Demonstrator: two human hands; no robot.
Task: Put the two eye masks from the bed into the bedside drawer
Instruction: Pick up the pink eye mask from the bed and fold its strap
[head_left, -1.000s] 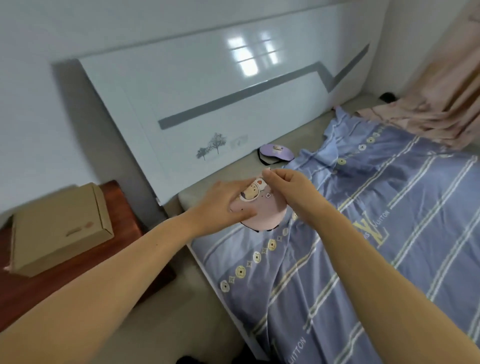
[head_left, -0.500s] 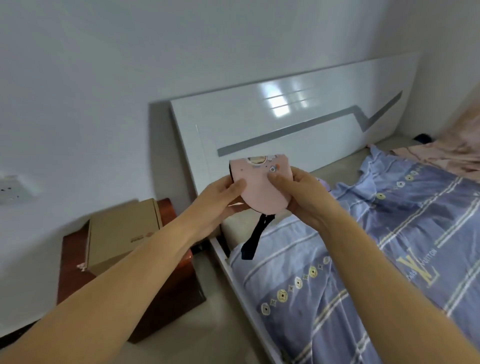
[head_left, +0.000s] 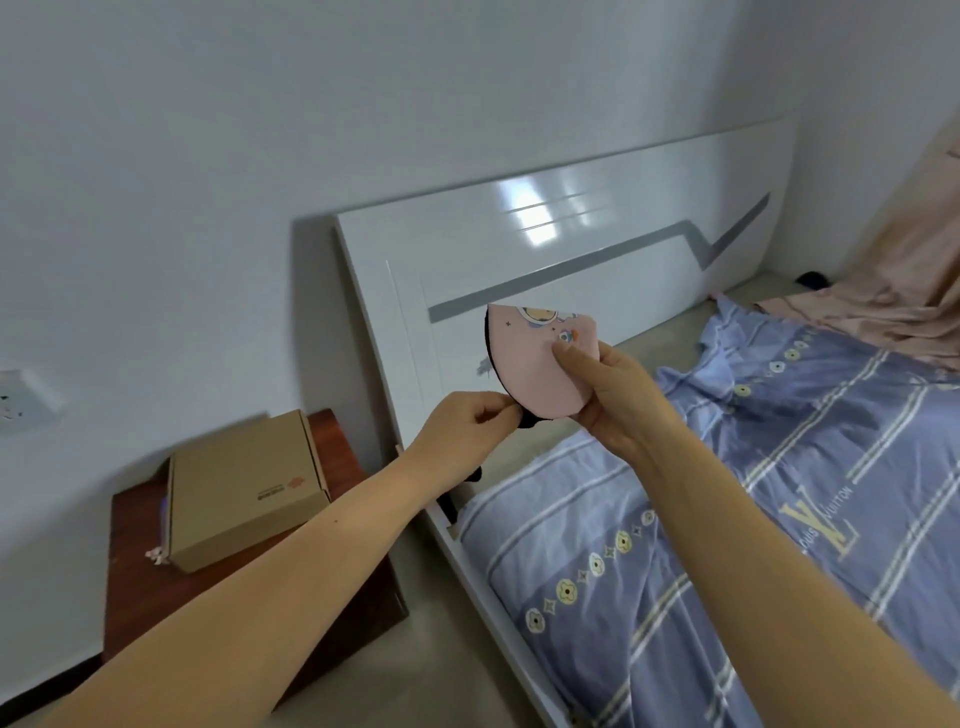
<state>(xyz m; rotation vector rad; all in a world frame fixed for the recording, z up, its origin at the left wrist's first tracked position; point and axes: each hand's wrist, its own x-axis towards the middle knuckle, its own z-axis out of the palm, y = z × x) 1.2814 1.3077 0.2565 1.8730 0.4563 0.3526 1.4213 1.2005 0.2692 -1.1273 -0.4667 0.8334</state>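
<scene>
A pink eye mask (head_left: 530, 364) with a cartoon print and black backing is folded in half and held up in front of the white headboard (head_left: 597, 249). My right hand (head_left: 618, 400) grips its right side, thumb on the print. My left hand (head_left: 462, 431) pinches the mask's lower left edge, where the black strap (head_left: 527, 422) shows. The second, purple mask is hidden behind my hands. The dark red bedside cabinet (head_left: 332, 441) stands left of the bed; its drawer front is not visible.
A brown cardboard box (head_left: 244, 488) lies on top of the cabinet. A wall socket (head_left: 26, 400) sits at the far left. The bed carries a blue striped cover (head_left: 779, 519) and a pink blanket (head_left: 893, 306) at the far right. Grey floor lies between bed and cabinet.
Both hands lifted the pink mask off the bed and folded it up in front of the headboard. My view turned left, bringing the cabinet and box further in. The dangling strap got gathered up.
</scene>
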